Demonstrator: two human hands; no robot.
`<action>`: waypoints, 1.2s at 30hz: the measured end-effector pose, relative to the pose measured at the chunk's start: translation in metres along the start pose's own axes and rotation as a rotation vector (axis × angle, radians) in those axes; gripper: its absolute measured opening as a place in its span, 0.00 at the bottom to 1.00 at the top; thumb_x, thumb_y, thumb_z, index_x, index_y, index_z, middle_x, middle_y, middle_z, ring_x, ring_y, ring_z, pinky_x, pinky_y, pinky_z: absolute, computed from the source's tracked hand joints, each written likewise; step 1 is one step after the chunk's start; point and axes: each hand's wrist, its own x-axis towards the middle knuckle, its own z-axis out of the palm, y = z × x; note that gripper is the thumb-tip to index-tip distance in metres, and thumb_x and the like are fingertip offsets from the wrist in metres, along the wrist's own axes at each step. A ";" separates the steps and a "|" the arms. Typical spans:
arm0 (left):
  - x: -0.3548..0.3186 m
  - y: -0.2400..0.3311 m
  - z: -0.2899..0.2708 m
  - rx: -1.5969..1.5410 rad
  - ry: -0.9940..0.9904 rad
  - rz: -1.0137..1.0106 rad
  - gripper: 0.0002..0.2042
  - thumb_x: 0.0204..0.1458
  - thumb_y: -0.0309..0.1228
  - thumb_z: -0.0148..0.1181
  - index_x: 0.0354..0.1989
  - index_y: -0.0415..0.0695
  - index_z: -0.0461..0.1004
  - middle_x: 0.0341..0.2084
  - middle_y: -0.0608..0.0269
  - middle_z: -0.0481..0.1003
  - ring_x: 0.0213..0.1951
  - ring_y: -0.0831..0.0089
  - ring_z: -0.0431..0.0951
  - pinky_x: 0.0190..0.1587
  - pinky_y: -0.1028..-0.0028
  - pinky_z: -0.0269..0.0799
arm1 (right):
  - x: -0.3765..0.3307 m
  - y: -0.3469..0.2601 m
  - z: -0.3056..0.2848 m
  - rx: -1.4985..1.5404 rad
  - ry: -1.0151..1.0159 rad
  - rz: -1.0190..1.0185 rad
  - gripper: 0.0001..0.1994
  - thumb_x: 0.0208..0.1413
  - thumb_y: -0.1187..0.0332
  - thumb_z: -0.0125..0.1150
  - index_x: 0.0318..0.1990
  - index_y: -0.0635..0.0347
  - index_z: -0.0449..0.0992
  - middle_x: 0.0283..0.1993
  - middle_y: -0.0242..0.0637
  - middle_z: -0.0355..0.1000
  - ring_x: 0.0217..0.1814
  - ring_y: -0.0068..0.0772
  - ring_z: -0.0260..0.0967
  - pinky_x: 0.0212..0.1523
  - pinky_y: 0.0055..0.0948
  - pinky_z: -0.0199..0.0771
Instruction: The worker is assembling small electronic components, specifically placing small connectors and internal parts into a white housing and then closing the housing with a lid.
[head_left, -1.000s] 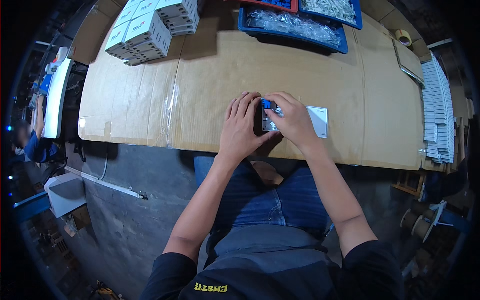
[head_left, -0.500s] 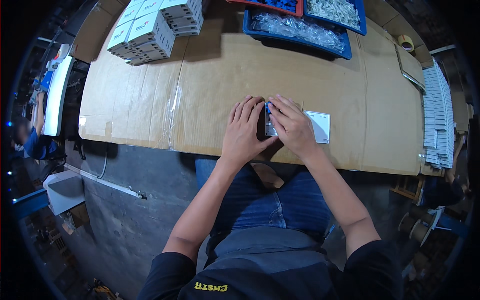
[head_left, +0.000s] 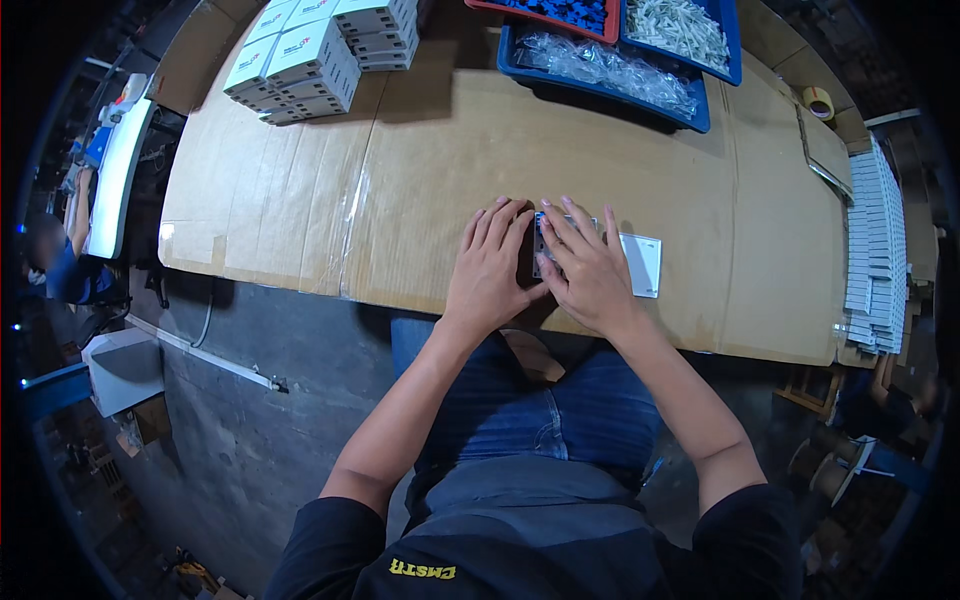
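A small shallow box (head_left: 539, 264), with something blue at its far edge, lies on the cardboard-covered table between my hands. My left hand (head_left: 488, 262) curves around its left side, the fingers near the far corner and the thumb at the near edge. Over the box my right hand (head_left: 592, 277) rests with fingers spread, hiding most of what is inside. Just right of that hand sits a flat white panel (head_left: 643, 266); whether it joins the box cannot be seen.
Stacked white boxes (head_left: 308, 62) stand at the far left. Beyond my hands are a blue bin (head_left: 606, 92) of clear plastic pieces, a red bin (head_left: 540, 12) of blue parts and a blue bin (head_left: 735, 60) of white parts. White pieces (head_left: 872, 250) are piled right, near a tape roll (head_left: 817, 102).
My right hand's fingers have spread and shifted off the blue part at the box's far edge. My left hand keeps its place. The view has tilted slightly.
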 end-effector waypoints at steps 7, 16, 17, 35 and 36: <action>-0.007 -0.003 0.002 0.038 -0.004 0.021 0.42 0.46 0.48 0.73 0.68 0.38 0.65 0.67 0.50 0.64 0.73 0.53 0.59 0.77 0.53 0.50 | -0.001 -0.008 -0.003 -0.077 -0.038 0.009 0.24 0.67 0.56 0.57 0.64 0.62 0.76 0.75 0.40 0.63 0.79 0.44 0.56 0.78 0.69 0.42; -0.004 0.005 0.003 -0.012 0.051 0.031 0.43 0.45 0.53 0.75 0.66 0.42 0.67 0.66 0.54 0.67 0.72 0.53 0.61 0.76 0.54 0.53 | -0.042 0.046 -0.070 0.235 -0.008 0.335 0.27 0.57 0.66 0.68 0.66 0.53 0.75 0.77 0.41 0.60 0.78 0.45 0.58 0.80 0.58 0.45; -0.004 0.004 0.004 -0.015 0.043 0.040 0.43 0.45 0.53 0.75 0.66 0.42 0.67 0.66 0.54 0.67 0.72 0.53 0.61 0.76 0.54 0.53 | -0.050 0.052 -0.075 0.234 -0.004 0.346 0.27 0.57 0.66 0.68 0.66 0.53 0.75 0.77 0.41 0.60 0.78 0.45 0.58 0.80 0.58 0.45; -0.005 0.006 0.006 0.057 0.045 0.014 0.45 0.44 0.55 0.76 0.67 0.42 0.66 0.66 0.56 0.68 0.71 0.55 0.62 0.74 0.55 0.56 | -0.078 0.089 -0.087 0.368 -0.237 0.367 0.32 0.48 0.70 0.74 0.64 0.56 0.75 0.75 0.38 0.64 0.75 0.44 0.61 0.76 0.39 0.60; -0.005 0.006 0.006 0.044 0.046 0.013 0.45 0.43 0.55 0.76 0.67 0.42 0.66 0.66 0.56 0.68 0.71 0.54 0.62 0.74 0.55 0.56 | -0.079 0.088 -0.087 0.367 -0.234 0.367 0.32 0.48 0.70 0.74 0.64 0.56 0.75 0.75 0.38 0.64 0.75 0.44 0.61 0.76 0.39 0.60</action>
